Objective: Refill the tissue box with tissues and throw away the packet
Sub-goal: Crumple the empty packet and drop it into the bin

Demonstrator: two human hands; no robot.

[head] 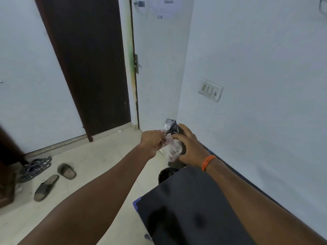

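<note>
A crumpled clear plastic packet (172, 145) with dark print at its top is held out in front of me over the floor by the wall corner. My left hand (153, 141) pinches its left side. My right hand (190, 145) cups its right side, fingers spread around the plastic, an orange thread band on the wrist. Below the packet a dark round bin (167, 174) with a black liner shows partly behind a black surface (185, 206). No tissue box is in view.
A dark brown door (92, 68) stands ahead on the left and a white door (155, 68) with a metal handle beside it. Sandals and slippers (46, 175) lie on the tiled floor at the left. A switch plate (210, 90) is on the right wall.
</note>
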